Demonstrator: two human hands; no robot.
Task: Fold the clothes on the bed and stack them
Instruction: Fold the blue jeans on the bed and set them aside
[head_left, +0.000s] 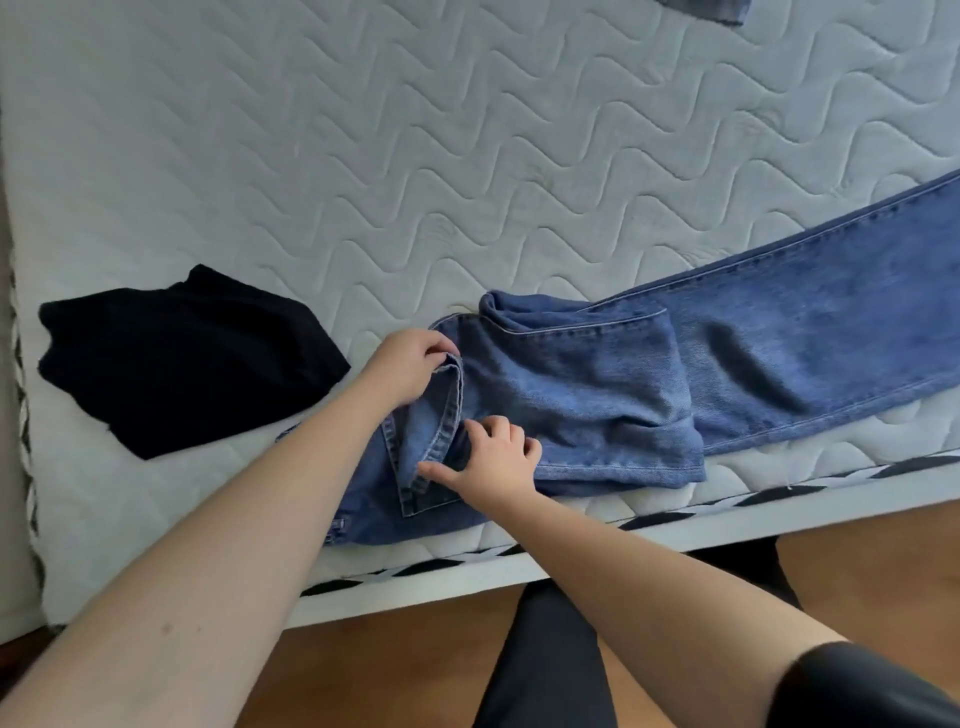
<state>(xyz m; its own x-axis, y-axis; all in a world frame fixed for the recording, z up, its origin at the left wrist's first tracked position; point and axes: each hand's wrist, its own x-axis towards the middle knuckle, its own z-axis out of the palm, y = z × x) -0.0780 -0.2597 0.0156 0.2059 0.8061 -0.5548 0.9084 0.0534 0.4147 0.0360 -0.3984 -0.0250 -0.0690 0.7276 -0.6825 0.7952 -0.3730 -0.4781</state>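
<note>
Blue jeans (675, 374) lie along the near edge of the white quilted mattress (415, 156), legs running off to the right, waist end bunched at the left. My left hand (410, 366) grips the folded waistband at its upper end, fingers curled over the denim edge. My right hand (493, 462) rests on the waist area lower down, its fingers curled onto the fabric and thumb stretched out to the left along the waistband. A folded black garment (182, 358) lies flat on the mattress to the left of the jeans.
A grey-blue piece of clothing (711, 10) shows at the top edge of the view. The mattress edge with black-and-white trim (675, 517) runs in front of me. Below it are a wooden floor (389, 660) and my dark-clad legs (545, 660).
</note>
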